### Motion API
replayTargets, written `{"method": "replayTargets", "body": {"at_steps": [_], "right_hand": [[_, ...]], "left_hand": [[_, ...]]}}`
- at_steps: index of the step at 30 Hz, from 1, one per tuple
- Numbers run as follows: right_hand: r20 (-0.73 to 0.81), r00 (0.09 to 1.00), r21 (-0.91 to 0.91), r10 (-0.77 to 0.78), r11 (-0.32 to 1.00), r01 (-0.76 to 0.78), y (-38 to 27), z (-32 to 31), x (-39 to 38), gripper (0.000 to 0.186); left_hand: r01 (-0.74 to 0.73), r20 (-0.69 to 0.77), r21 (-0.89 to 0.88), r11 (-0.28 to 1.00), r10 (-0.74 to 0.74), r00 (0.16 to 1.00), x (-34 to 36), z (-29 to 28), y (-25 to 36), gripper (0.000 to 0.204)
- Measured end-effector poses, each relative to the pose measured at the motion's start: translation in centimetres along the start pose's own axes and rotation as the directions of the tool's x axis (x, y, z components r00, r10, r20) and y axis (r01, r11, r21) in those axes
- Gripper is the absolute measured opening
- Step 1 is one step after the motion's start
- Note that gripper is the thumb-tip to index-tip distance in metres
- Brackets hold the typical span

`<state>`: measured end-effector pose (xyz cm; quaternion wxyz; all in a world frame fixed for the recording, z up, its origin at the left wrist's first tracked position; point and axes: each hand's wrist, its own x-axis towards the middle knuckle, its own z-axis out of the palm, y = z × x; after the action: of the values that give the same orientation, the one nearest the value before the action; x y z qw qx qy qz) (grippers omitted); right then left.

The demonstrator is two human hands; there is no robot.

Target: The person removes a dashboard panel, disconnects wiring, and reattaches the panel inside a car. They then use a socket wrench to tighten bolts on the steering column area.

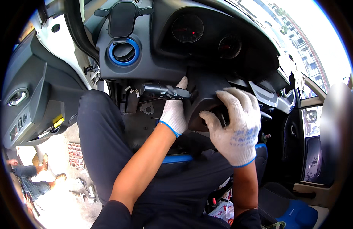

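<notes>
Column cover [207, 86]'s right between the half-curled right hand [238, 128] and left hand [174, 113], whose fingers are mostly hidden, so can't tell if either's gripping.

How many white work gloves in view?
2: one on the left hand, partly hidden behind the black stalk; one on the right hand, by the black column cover. No others visible.

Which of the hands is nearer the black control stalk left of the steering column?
Left. The left hand is directly behind the stalk, showing above and below it. The right hand is farther right, at the steering column.
</notes>
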<state>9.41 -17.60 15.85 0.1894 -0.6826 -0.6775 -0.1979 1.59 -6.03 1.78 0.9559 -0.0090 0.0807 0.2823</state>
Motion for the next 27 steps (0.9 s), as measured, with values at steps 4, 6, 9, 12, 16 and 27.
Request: {"method": "replayTargets", "body": {"at_steps": [4, 6, 9, 12, 16, 27], "right_hand": [[-0.09, 0.9, 0.227, 0.426, 0.889, -0.398, -6.2, 1.8, -5.3, 0.032], [-0.107, 0.834, 0.352, 0.541, 0.806, -0.477, -6.9, 5.2, -6.2, 0.023], [-0.061, 0.689, 0.472, 0.722, 0.629, -0.617, -7.3, 7.4, -6.0, 0.023], [-0.017, 0.622, 0.601, 0.783, 0.506, -0.619, -6.1, 8.9, -6.1, 0.022], [0.212, 0.488, 0.745, 0.847, 0.184, -0.642, -7.2, 6.7, -4.6, 0.022], [0.209, 0.438, 0.818, 0.874, 0.089, -0.568, -7.1, 7.8, -4.5, 0.021]], "left_hand": [[0.031, -0.027, -0.1, 0.995, -0.033, 0.999, -0.4, 0.5, -0.1, 0.048], [0.009, 0.001, -0.109, 0.994, -0.009, 1.0, 0.4, -1.2, -0.2, 0.046], [-0.18, 0.056, 0.731, 0.658, 0.205, 0.977, 1.8, -4.4, 0.1, 0.036], [-0.035, 0.421, 0.43, -0.902, 0.166, 0.892, 0.2, -3.1, 0.8, 0.019], [0.012, 0.609, 0.283, -0.959, 0.19, 0.77, 2.0, -6.0, 0.1, 0.016], [0.002, 0.46, 0.522, -0.853, 0.283, 0.842, 2.5, -6.5, 0.2, 0.022]]}}
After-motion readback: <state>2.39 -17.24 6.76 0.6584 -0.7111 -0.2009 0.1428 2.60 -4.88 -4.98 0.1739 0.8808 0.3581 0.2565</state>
